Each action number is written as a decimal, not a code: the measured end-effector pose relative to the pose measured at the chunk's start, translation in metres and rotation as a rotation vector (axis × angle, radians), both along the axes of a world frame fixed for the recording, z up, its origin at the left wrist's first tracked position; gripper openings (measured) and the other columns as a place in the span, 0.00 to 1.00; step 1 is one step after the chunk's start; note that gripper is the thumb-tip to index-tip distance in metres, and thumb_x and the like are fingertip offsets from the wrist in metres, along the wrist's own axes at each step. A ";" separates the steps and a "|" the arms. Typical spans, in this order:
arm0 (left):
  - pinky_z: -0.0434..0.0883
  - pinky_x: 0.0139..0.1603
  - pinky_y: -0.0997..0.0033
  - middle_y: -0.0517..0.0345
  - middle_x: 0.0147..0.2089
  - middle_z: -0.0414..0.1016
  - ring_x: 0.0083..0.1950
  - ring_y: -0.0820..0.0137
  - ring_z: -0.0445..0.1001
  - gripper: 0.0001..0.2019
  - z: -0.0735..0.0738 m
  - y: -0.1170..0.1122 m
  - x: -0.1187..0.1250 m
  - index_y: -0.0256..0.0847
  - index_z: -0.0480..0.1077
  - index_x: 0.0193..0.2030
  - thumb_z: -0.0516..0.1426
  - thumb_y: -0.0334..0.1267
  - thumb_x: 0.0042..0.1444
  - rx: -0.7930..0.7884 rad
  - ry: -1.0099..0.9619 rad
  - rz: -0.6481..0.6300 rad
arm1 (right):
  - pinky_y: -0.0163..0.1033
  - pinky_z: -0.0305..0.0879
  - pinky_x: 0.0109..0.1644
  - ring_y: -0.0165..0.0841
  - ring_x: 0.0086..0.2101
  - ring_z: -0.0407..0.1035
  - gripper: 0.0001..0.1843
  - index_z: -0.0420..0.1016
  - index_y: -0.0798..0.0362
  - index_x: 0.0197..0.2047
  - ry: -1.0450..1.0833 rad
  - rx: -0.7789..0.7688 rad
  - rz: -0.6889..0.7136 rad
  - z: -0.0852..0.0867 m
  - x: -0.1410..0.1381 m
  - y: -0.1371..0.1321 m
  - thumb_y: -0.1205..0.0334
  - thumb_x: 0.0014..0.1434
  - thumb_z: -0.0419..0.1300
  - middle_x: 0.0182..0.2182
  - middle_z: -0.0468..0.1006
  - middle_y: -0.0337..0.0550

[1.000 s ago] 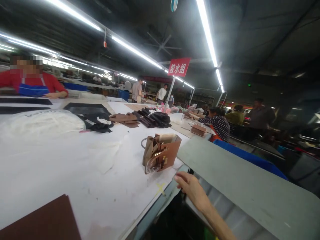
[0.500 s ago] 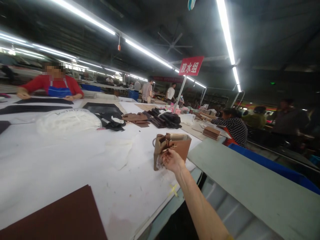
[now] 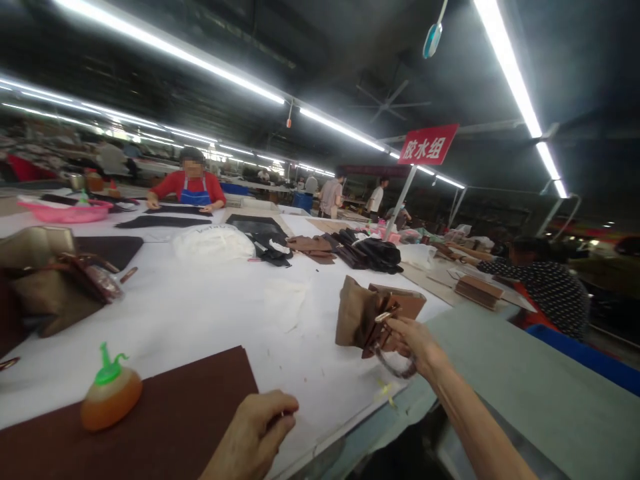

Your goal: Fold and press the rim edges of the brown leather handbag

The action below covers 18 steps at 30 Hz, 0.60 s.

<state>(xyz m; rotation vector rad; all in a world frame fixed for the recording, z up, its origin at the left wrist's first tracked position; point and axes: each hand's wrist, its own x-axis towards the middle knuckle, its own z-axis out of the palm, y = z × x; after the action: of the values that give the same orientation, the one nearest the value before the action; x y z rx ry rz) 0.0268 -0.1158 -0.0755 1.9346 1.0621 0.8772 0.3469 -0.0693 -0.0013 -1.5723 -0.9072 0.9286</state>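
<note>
A brown handbag [image 3: 356, 313] with a tan front lies tilted on the white-covered table. My right hand [image 3: 413, 341] is closed on its strap and metal fitting, and a round handle [image 3: 395, 368] hangs below the fingers. At the bottom middle, my left hand [image 3: 263, 430] is held above the table with fingers loosely bent, thumb and forefinger a little apart, nothing visible in it. Beside it lies a dark brown sheet [image 3: 185, 407]. A squeeze bottle of amber liquid with a green cap [image 3: 111, 390] stands on that sheet.
A second brown handbag [image 3: 55, 293] sits at the left edge. A white plastic bag [image 3: 215, 245], black pieces [image 3: 373, 253] and a pink basin [image 3: 67, 211] lie farther back. Across the table a co-worker in red [image 3: 187, 183] handles black strips. A grey-green board [image 3: 540, 367] extends right.
My view has swung left, bringing the bottle, second handbag and my left hand into sight. The handbag at my right hand has tipped over and its handle now hangs toward me.
</note>
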 end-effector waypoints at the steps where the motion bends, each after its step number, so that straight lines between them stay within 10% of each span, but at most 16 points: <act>1: 0.66 0.44 0.73 0.57 0.39 0.74 0.41 0.68 0.70 0.13 0.005 0.005 -0.003 0.41 0.73 0.38 0.49 0.39 0.56 0.006 -0.024 0.048 | 0.29 0.34 0.19 0.21 0.16 0.38 0.12 0.70 0.60 0.37 -0.037 0.020 0.058 0.005 -0.004 -0.010 0.58 0.53 0.59 0.14 0.47 0.27; 6: 0.65 0.52 0.65 0.51 0.48 0.69 0.48 0.66 0.68 0.16 0.025 0.040 -0.024 0.35 0.68 0.47 0.46 0.37 0.57 0.160 -0.118 0.344 | 0.31 0.37 0.21 0.24 0.18 0.39 0.26 0.71 0.57 0.46 -0.347 0.069 0.295 0.034 -0.033 -0.056 0.44 0.53 0.58 0.15 0.48 0.30; 10: 0.54 0.63 0.59 0.47 0.59 0.58 0.61 0.63 0.56 0.21 0.033 0.060 -0.045 0.34 0.62 0.56 0.48 0.35 0.54 0.285 -0.088 0.461 | 0.34 0.62 0.38 0.33 0.31 0.63 0.24 0.74 0.52 0.45 -0.496 0.060 0.532 0.048 -0.065 -0.074 0.43 0.54 0.56 0.30 0.71 0.42; 15: 0.67 0.45 0.69 0.51 0.47 0.69 0.44 0.64 0.69 0.29 0.021 0.043 -0.061 0.36 0.62 0.55 0.57 0.32 0.42 -0.016 -0.032 0.122 | 0.42 0.64 0.45 0.44 0.40 0.67 0.28 0.76 0.52 0.42 -0.422 -0.026 0.671 -0.001 -0.101 -0.059 0.37 0.50 0.54 0.37 0.75 0.47; 18: 0.65 0.37 0.74 0.55 0.35 0.71 0.35 0.69 0.69 0.15 0.011 0.027 -0.061 0.34 0.68 0.44 0.51 0.31 0.49 -0.061 -0.010 0.207 | 0.42 0.67 0.40 0.45 0.37 0.69 0.28 0.77 0.54 0.38 -0.392 -0.048 0.617 -0.039 -0.104 -0.044 0.39 0.46 0.58 0.32 0.76 0.47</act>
<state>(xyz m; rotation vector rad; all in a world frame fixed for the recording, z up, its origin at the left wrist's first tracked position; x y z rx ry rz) -0.0345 -0.0886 -0.0647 1.7908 1.2855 0.9538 0.2426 -0.1129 -0.0402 -1.5676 -1.7212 1.0792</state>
